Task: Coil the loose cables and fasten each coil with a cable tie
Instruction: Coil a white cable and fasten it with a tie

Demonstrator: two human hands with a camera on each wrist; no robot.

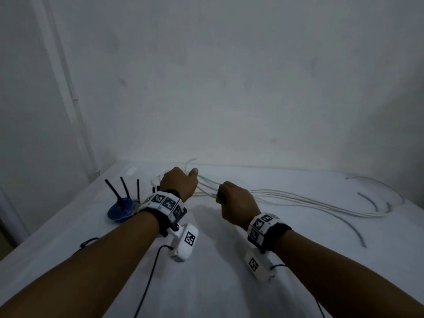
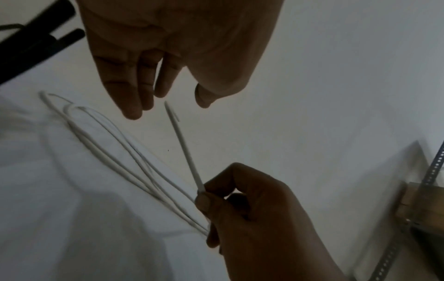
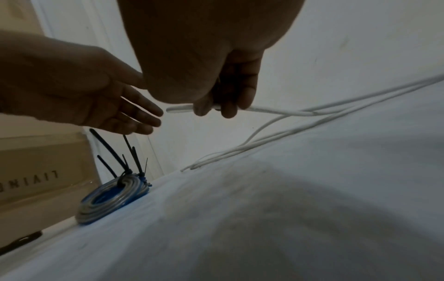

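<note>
A long white cable [image 1: 298, 199] lies in loose loops across the white table [image 1: 206, 260]. My right hand [image 1: 234, 203] grips the white cable [image 3: 276, 110] near its free end, which sticks out past the fingers [image 3: 225, 110]; the stiff end [image 2: 182, 144] points up toward my left hand. My left hand [image 1: 181, 182] hovers open just left of it, fingers [image 2: 134, 95] straight, holding nothing. A blue and grey coiled cable [image 1: 121, 210] sits at the left edge, bound with black cable ties [image 3: 131, 152] whose tails stand upright.
Short grey cable pieces [image 1: 376, 203] lie at the table's far right. The wall [image 1: 229, 88] stands close behind the table. A cardboard box [image 3: 43, 167] sits beyond the left edge. Thin black leads [image 1: 146, 283] run from my wrist cameras over the near table.
</note>
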